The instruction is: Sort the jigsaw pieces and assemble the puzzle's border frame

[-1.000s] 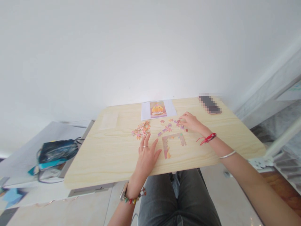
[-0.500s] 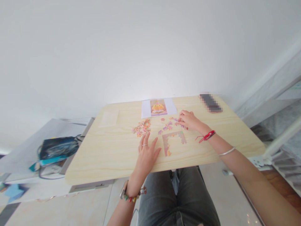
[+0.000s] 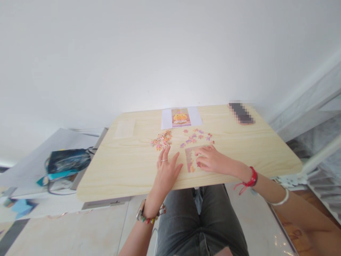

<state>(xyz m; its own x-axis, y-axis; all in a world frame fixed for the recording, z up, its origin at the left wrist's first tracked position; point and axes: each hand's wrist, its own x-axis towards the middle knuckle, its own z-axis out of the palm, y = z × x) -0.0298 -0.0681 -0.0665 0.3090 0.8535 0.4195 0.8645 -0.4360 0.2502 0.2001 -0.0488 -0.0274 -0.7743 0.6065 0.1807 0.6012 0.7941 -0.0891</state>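
Observation:
My left hand [image 3: 166, 170] lies flat on the light wooden table [image 3: 125, 170], fingers spread, a ring on one finger, just left of a partly joined jigsaw section [image 3: 189, 160]. My right hand [image 3: 210, 160] rests over that section with fingers curled; a small pinkish puzzle piece [image 3: 198, 164] shows at its fingertips. A heap of loose orange-pink pieces [image 3: 161, 139] sits just beyond my left hand. More purple and pink pieces [image 3: 196, 136] are scattered beyond the right hand.
A reference picture [image 3: 181, 117] on white paper lies at the table's far edge against the white wall. A blurred dark phone [image 3: 241, 113] sits far right, a pale sheet [image 3: 124, 128] far left. A dark bag [image 3: 68, 161] rests on a lower surface left of the table.
My right hand has drawn back from the scattered pieces toward me and now sits over the joined section. The left hand stayed in place. The view tilted slightly.

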